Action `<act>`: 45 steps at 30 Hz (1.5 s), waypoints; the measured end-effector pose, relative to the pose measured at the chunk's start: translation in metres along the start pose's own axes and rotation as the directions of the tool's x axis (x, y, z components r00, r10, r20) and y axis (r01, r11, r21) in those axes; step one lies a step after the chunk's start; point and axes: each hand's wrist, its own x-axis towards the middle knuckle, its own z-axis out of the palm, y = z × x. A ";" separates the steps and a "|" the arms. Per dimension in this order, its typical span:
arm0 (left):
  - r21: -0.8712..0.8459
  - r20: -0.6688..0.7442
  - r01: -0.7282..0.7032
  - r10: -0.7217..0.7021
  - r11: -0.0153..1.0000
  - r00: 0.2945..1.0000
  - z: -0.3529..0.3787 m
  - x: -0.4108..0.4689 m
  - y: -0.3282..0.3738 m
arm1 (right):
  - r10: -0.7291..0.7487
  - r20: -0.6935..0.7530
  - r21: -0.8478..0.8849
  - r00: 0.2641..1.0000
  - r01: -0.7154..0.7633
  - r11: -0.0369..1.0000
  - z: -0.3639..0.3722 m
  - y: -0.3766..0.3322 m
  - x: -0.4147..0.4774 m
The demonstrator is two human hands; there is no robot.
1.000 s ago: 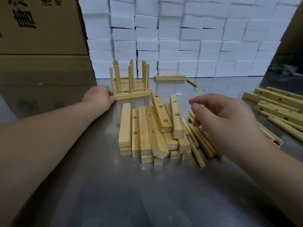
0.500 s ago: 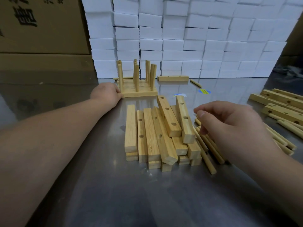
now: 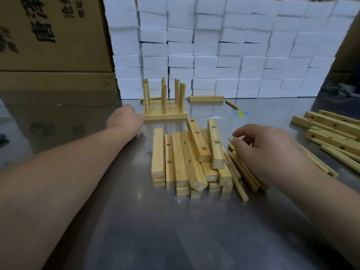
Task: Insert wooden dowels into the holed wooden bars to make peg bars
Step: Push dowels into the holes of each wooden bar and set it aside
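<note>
L hand (image 3: 124, 118) is touching the left edge of the finished peg bars (image 3: 165, 115) at the back, prob. nudging them clear of the work spot. Its fingers are hidden, so can't tell the grip. R hand (image 3: 268, 151) is hovering over the loose dowels (image 3: 243, 172) just right of the bar pile (image 3: 181, 158), thumb and forefinger apart, holding nothing, prob. lining up to pick one.

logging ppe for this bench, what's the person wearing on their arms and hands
Nothing visible. The left hand and right hand are bare: no gloves, rings or tape showing. The left forearm and right forearm are uncovered as far as the frame reaches, with no sleeve, watch or wristband.
</note>
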 end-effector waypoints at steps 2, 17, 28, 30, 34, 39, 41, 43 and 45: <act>-0.098 0.008 0.001 0.000 0.995 1.000 -0.008 -0.015 0.000 | 0.001 0.037 -0.083 0.999 0.002 0.997 0.001 0.004 0.003; -0.537 0.440 0.155 0.118 0.829 0.890 -0.046 -0.124 0.025 | -0.045 0.242 -0.265 0.969 0.111 0.958 0.005 0.010 0.001; -0.662 0.204 0.111 0.036 0.741 0.978 -0.044 -0.126 0.025 | -0.024 0.195 -0.326 0.980 0.088 0.941 0.007 0.012 0.005; -0.686 0.185 0.088 0.057 0.722 0.981 -0.045 -0.127 0.025 | -0.008 0.202 -0.363 0.979 0.082 0.928 0.007 0.011 0.007; -0.721 0.189 0.077 0.089 0.689 0.978 -0.047 -0.128 0.025 | 0.043 0.206 -0.380 0.978 0.040 0.924 0.006 0.008 0.008; -0.736 0.143 0.008 0.144 0.676 0.979 -0.048 -0.131 0.025 | 0.048 0.222 -0.413 0.974 0.049 0.909 0.004 0.000 0.004; -0.749 0.125 -0.012 0.159 0.662 0.979 -0.048 -0.131 0.025 | 0.043 0.232 -0.421 0.972 0.060 0.905 0.003 -0.003 0.002; -0.760 0.103 -0.033 0.171 0.649 0.980 -0.048 -0.131 0.024 | 0.039 0.228 -0.429 0.973 0.064 0.901 0.001 -0.006 0.001; -0.767 0.079 -0.061 0.190 0.638 0.979 -0.048 -0.131 0.024 | 0.041 0.217 -0.432 0.975 0.058 0.900 0.000 -0.009 0.001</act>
